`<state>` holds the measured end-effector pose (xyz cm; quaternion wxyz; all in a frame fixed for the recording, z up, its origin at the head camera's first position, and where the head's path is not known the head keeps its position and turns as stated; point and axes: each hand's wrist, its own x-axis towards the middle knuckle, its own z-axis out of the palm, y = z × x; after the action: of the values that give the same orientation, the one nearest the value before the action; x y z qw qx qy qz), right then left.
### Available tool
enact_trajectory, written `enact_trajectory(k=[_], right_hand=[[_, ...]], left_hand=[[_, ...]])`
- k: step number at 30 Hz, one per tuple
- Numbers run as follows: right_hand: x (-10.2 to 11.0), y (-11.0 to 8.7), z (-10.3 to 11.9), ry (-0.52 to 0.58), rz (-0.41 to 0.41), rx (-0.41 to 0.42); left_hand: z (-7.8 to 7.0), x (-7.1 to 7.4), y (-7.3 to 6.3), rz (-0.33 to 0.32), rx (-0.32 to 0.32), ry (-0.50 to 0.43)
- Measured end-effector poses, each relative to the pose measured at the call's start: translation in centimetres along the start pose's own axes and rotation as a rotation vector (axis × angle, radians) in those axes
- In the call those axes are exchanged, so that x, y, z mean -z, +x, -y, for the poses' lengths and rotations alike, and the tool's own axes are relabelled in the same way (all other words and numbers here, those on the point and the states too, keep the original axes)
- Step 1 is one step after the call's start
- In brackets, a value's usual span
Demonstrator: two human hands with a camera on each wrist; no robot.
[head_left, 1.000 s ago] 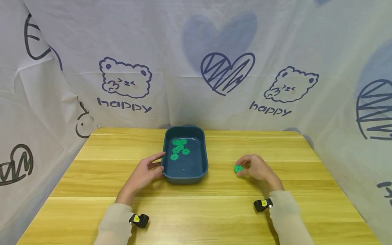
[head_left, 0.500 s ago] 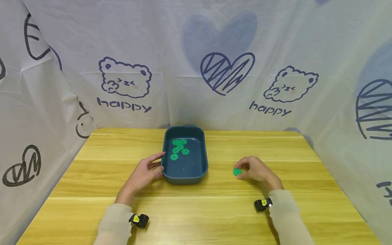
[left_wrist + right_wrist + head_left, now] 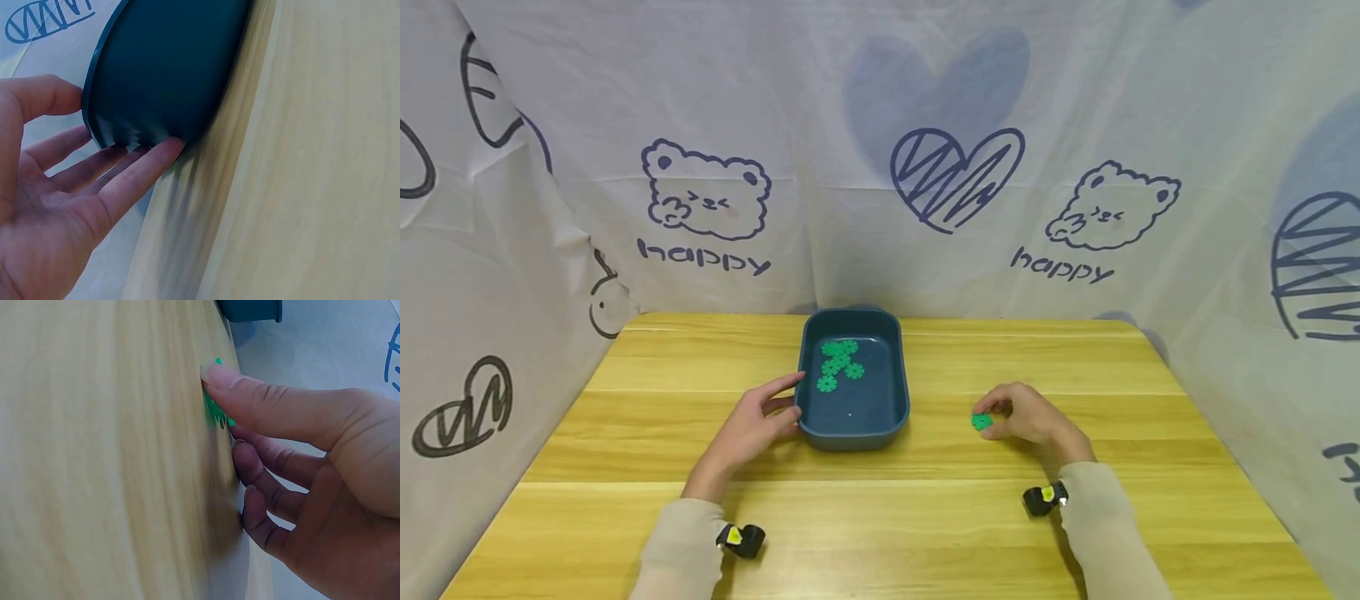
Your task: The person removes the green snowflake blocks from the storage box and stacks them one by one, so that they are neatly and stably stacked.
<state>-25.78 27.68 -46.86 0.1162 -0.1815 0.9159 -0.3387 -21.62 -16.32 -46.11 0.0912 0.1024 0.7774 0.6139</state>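
In the head view my left hand point(image 3: 757, 427) is at the left side of a dark blue rectangular bin point(image 3: 853, 421). Its fingertips touch the bin's outer wall and rim, and the left wrist view shows the fingers fairly straight against the wall point(image 3: 165, 69). Inside the bin lie several green notched discs point(image 3: 842, 360), bunched toward the back left. To the right of the bin, my right hand point(image 3: 1030, 419) pinches one green notched disc point(image 3: 981, 422) low at the tabletop. The right wrist view shows my thumb over that disc point(image 3: 215, 410), hiding part of it.
A light wooden table point(image 3: 880, 508) extends under both hands. Behind it and along both sides hangs a white cloth point(image 3: 850, 250) printed with bears and hearts. Each wrist carries a small black camera point(image 3: 745, 541).
My right hand, with the green notched disc, has shifted slightly down and toward me since a second ago, then stayed nearly still. The left hand and the bin have not moved.
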Motion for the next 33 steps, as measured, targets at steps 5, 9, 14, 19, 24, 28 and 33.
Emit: enact_trajectory(k=[5, 9, 14, 19, 24, 28, 33], right_hand=[[-0.1, -0.1, 0.1, 0.006, 0.010, -0.010], [0.0, -0.2, 0.0, 0.017, 0.017, -0.004], [0.0, -0.2, 0.0, 0.016, 0.021, 0.009], [0.1, -0.2, 0.2, 0.014, 0.028, 0.006], [0.4, -0.2, 1.3, 0.019, 0.029, 0.008], [0.8, 0.5, 3.0, 0.031, -0.021, 0.055], [1.2, 1.8, 5.5, 0.062, -0.045, 0.139]], left_hand=[[0.0, 0.0, 0.0, 0.001, 0.004, -0.005], [0.0, 0.0, 0.0, -0.001, 0.004, -0.004], [0.0, 0.0, 0.0, -0.001, 0.004, 0.002], [0.0, 0.0, 0.0, 0.000, 0.005, 0.003], [0.0, -0.1, 0.1, -0.002, 0.005, 0.006], [0.0, -0.1, 0.1, 0.003, 0.005, -0.001], [0.1, 0.0, 0.2, 0.005, 0.003, -0.014]])
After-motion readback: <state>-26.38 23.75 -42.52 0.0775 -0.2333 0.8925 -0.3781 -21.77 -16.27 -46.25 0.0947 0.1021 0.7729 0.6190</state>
